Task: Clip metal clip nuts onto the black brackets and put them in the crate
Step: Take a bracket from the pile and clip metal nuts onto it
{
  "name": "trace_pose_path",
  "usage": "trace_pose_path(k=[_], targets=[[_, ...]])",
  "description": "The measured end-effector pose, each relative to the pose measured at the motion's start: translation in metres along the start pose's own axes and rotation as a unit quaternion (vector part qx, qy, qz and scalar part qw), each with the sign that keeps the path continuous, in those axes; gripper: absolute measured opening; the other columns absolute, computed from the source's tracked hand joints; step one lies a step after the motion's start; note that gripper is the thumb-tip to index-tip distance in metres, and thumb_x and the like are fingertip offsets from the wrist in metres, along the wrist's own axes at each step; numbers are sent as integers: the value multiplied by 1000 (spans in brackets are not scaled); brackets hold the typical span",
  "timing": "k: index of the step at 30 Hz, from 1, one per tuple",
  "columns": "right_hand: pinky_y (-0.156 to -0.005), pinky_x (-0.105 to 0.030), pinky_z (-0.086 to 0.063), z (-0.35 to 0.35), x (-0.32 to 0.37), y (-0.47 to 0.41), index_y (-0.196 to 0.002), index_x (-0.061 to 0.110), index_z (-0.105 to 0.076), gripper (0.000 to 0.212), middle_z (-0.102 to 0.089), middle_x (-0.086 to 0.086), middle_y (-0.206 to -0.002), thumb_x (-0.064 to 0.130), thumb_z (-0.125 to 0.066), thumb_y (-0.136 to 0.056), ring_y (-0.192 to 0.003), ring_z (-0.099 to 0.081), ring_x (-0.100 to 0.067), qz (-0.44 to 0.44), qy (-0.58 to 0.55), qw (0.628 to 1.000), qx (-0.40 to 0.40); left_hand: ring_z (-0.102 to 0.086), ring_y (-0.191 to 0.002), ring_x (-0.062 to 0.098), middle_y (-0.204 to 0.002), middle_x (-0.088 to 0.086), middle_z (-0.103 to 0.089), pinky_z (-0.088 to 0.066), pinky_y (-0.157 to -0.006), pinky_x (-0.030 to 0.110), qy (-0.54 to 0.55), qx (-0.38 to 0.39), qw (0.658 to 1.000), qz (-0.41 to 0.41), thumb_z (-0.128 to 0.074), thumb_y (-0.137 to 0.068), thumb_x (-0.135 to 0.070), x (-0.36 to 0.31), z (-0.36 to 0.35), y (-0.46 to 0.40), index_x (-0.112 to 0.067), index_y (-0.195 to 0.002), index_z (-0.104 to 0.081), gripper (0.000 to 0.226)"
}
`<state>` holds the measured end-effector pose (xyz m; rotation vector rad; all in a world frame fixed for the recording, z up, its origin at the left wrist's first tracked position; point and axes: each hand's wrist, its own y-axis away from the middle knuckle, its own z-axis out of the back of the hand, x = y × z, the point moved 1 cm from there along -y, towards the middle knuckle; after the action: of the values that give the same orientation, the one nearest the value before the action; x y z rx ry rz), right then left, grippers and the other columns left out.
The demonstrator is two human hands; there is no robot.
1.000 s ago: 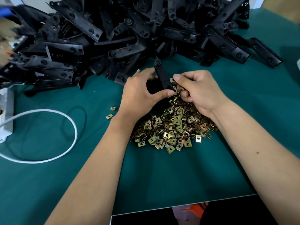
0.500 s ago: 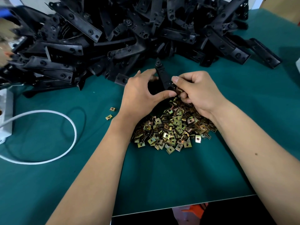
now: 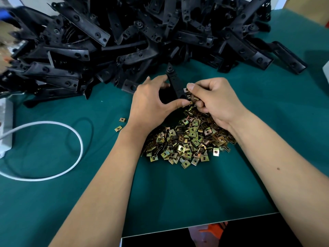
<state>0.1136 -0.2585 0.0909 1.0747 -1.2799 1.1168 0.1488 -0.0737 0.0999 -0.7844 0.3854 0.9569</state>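
- One view is available, from the head camera, looking down on a green work mat [image 3: 187,198].
- Left hand [image 3: 151,104]: fingers and thumb are curled round a black bracket [image 3: 175,82], thumb under its lower end, fingers on its far side.
- The bracket stands nearly upright between the two hands, its pointed end with a round boss aimed away from the person, above the far edge of the clip nut heap.
- Right hand [image 3: 215,100]: forefinger and thumb pinch a metal clip nut [image 3: 185,90] against the right edge of the bracket; the other fingers are curled, and several more brass-coloured clip nuts show inside them.
- A second clip nut [image 3: 188,96] sits on the same bracket edge just below the first; whether it is fully seated cannot be told.
- Loose clip nuts [image 3: 187,143] lie heaped on the mat under both wrists.
- Two stray clip nuts [image 3: 120,124] lie apart, left of the left wrist.
- A large pile of black brackets [image 3: 124,38] covers the far part of the mat.
- A white cable [image 3: 78,139] loops across the mat at left, running to a white power strip [image 3: 5,129] at the left edge.
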Motion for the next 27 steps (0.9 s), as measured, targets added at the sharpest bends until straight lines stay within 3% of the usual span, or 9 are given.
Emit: trace_pose_path(k=[4,11,19,27], targets=[[-41,-17,-33,-1,2,1,-90,8,-78,18,-53,-4,-65,19,-68,-100,-50,-43,-8,6,28,1000,-2,-66,-105,20,-106,3,-74,-45,-109,50,-29,-2,999,-19,-75,-67,-74,2,1,-1,-11,-121,-69,84],[-41,-19,-30,0,5,3,-84,11,-76,19,-52,1,-59,18,-68,-100,-49,-40,-11,6,48,999,24,-68,-96,22,-97,2,-74,-27,-122,33,-66,3,997,-51,-71,-70,-75,2,1,-4,-7,-111,-71,79],[-40,-20,-24,-3,11,6,-81,12,-73,21,-45,0,-55,14,-68,-100,-45,-34,-12,8,35,998,58,-67,-94,32,-89,13,-74,-28,-114,30,-73,-34,992,-99,-66,-67,-76,-3,3,-2,3,-113,-70,91],[-41,-20,-25,-21,19,1,-87,6,-73,18,-49,-2,-59,15,-67,-101,-47,-37,-10,-2,23,998,50,-65,-88,28,-85,7,-72,-26,-107,20,-111,-46,989,-88,-73,-65,-75,5,21,-9,-5,-96,-67,77]])
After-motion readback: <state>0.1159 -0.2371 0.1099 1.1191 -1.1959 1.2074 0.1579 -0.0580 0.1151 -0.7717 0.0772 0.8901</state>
